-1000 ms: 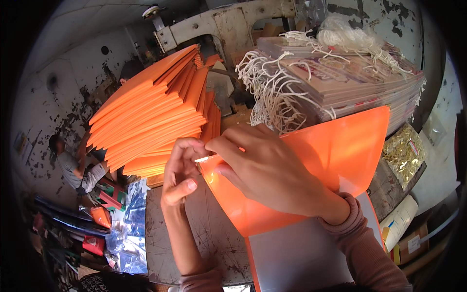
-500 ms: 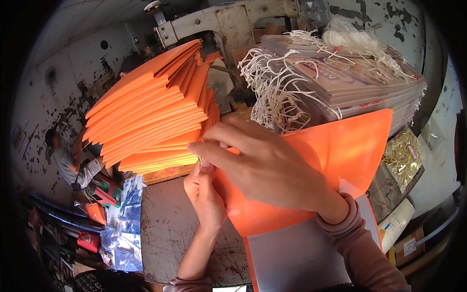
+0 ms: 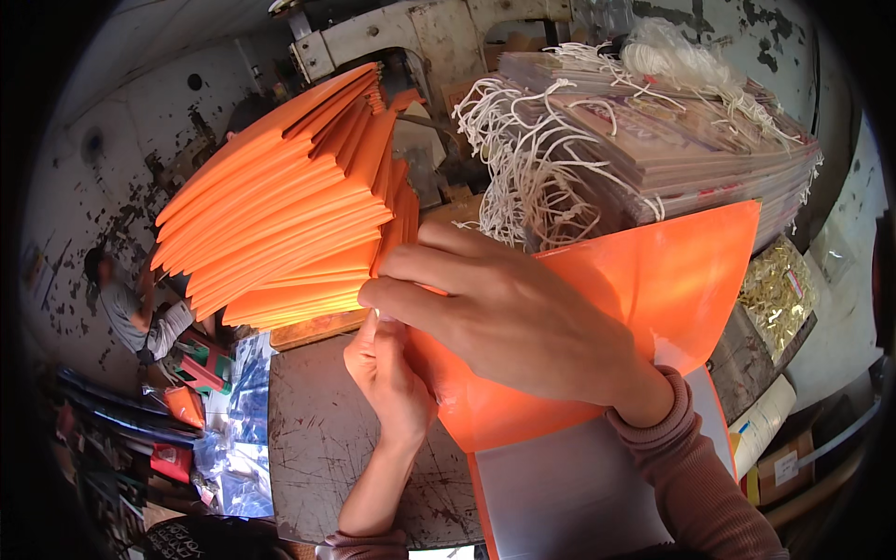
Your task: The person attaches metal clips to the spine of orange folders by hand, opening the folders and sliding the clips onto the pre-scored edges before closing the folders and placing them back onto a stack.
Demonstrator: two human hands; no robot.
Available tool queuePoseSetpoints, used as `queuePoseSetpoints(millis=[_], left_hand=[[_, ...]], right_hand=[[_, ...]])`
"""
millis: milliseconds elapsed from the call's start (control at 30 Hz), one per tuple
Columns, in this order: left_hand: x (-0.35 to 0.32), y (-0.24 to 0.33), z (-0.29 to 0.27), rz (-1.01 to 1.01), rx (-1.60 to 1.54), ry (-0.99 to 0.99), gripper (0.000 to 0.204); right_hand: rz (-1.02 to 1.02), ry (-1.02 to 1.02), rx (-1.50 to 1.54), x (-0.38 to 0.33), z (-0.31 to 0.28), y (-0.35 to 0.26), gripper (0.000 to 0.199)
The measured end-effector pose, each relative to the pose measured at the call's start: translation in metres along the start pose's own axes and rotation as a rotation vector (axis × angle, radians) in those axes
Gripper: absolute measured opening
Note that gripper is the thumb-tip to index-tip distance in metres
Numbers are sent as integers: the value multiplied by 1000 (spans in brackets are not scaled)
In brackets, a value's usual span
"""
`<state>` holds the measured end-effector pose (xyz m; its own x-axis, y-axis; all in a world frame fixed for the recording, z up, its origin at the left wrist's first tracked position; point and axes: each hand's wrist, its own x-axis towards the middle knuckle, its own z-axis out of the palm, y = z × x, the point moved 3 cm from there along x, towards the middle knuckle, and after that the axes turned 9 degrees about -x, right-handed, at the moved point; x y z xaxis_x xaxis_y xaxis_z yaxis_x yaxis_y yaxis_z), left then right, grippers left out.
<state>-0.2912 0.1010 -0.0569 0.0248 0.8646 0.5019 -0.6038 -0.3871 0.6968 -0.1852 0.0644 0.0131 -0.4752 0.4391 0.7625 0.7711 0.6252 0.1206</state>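
An orange folder point(image 3: 653, 280) stands open in front of me, its upper flap raised and its pale grey inner side point(image 3: 569, 485) lying on the worn table. My left hand point(image 3: 390, 378) is closed at the flap's left edge, thumb and fingers pinched together. Reaching across the flap, my right hand point(image 3: 513, 317) has its fingers curled down to meet the left fingertips. Whatever is pinched where they meet is hidden or too small to make out. A tall stack of orange folders point(image 3: 280, 205) leans just beyond my hands.
To the back right rises a pile of plastic-covered printed sheets point(image 3: 691, 149) with white strings point(image 3: 532, 177) hanging off it. A bag of gold-coloured small pieces point(image 3: 777, 291) lies at right. Behind stands a pale machine frame point(image 3: 429, 42). A seated person point(image 3: 131, 303) is far left.
The fingertips stay together at the folder's edge, with the fingers shifting slightly. A small yellowish bit seen between them earlier no longer shows. The view has tilted a little.
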Motion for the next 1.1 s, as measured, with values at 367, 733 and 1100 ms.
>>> queuePoseSetpoints(millis=[367, 733, 1100], left_hand=[[0, 0, -4, 15, 58, -48, 28], [18, 0, 1, -144, -169, -42, 41], [18, -3, -15, 80, -151, -60, 13]], right_hand=[[31, -45, 16, 2, -5, -3, 24], [116, 55, -180, -7, -8, -3, 28], [76, 3, -137, -8, -6, 1, 17]])
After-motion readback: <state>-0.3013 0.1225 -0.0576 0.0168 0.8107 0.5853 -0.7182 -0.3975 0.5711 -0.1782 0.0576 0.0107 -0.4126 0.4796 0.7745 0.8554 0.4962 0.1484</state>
